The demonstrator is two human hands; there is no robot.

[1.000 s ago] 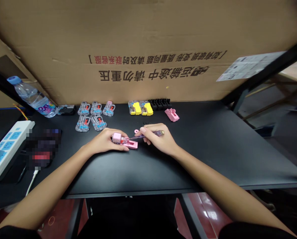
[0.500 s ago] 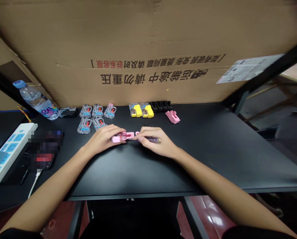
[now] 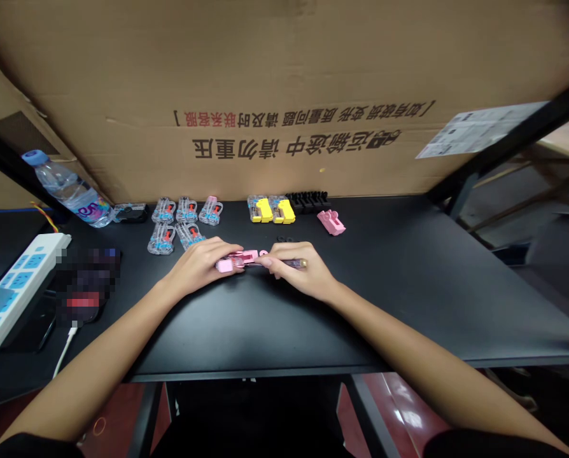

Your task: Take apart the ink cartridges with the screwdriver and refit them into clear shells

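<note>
While my left hand (image 3: 201, 264) clasps one pink assembly (image 3: 237, 261) over the black table (image 3: 265, 331) and my right hand (image 3: 300, 268) pinches one slim tool (image 3: 295, 263), I count five clear units (image 3: 186, 210), two yellow units (image 3: 264, 210), before cardboard (image 3: 289, 70).

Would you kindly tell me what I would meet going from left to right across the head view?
Bottle, flat black item, five clear pieces, held pink piece in the left hand, slim tool in the right hand, loose pink piece.

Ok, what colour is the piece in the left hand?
The piece is mostly pink, best seen in the head view.
</note>
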